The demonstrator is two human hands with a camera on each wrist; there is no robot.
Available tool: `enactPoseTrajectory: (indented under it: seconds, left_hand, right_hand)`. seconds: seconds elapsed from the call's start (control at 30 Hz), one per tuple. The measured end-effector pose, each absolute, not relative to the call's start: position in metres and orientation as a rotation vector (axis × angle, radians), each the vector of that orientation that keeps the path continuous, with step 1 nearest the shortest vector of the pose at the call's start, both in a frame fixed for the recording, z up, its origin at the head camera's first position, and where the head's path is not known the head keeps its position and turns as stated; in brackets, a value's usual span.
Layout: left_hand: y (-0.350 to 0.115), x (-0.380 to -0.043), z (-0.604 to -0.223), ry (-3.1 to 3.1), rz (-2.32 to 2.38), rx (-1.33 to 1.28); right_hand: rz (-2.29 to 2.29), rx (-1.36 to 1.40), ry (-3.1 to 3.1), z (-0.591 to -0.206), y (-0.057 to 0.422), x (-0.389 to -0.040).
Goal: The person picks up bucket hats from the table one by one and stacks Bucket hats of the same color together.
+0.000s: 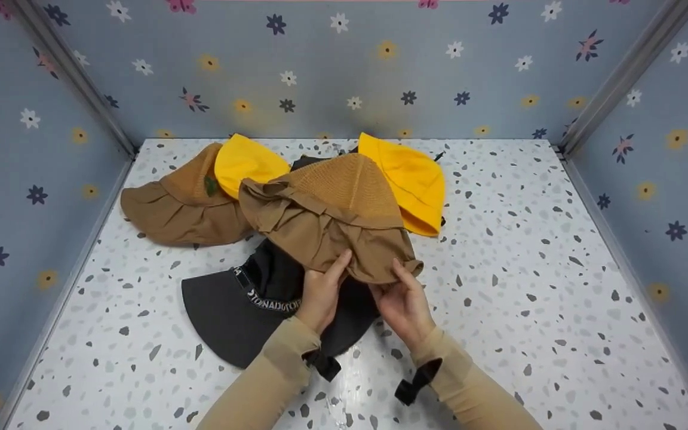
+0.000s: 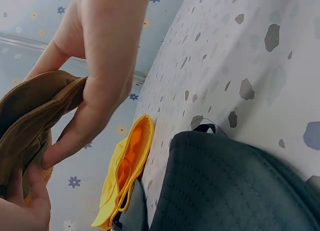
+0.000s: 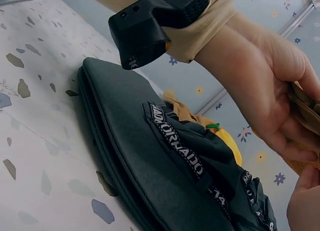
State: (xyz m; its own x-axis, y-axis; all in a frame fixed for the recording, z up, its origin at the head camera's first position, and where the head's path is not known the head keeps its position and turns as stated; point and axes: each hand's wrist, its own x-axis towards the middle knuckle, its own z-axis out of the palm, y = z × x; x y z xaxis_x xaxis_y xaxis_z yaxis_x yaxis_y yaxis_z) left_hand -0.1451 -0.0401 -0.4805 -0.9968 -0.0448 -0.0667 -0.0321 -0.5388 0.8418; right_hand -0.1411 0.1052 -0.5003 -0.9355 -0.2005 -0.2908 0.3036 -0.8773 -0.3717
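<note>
A brown bucket hat (image 1: pixel 344 221) with a woven tan crown and a ruffled cloth brim is held tilted, crown away from the person. At its near edge my left hand (image 1: pixel 320 295) pinches the brim, thumb on top. My right hand (image 1: pixel 405 304) pinches the same brim farther right, near its corner. The left wrist view shows the folded brim layers (image 2: pixel 45 101) between the fingers. Beneath the hands lies a black wide-brimmed hat (image 1: pixel 224 310) with a white-lettered band (image 3: pixel 180 148); the brown hat and hands partly cover it.
Another brown ruffled hat (image 1: pixel 194 215) lies at the left, beside a yellow hat (image 1: pixel 248 161). A second yellow hat (image 1: pixel 409 179) sits behind at the right. Flower-patterned panels (image 1: pixel 320 71) border the speckled table (image 1: pixel 529 286) at the back and sides.
</note>
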Motion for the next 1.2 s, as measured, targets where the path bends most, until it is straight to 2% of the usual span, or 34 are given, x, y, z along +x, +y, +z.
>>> enactPoseTrajectory:
  seconds: [0.43,0.7,1.2]
  left_hand:
    - [-0.038,-0.144,-0.481,-1.825,-2.689,0.157]
    - [-0.040,-0.144,-0.482,-1.755,-2.787,0.089]
    - [-0.049,-0.147,-0.480,-1.540,-2.907,0.154]
  right_hand:
    - [-2.901,0.400,0.543,-0.491,0.112,-0.145]
    - [-2.881,0.399,0.655,-0.487,0.119,-0.148]
    - [-2.881,0.315,0.799,-0.481,0.134,-0.150]
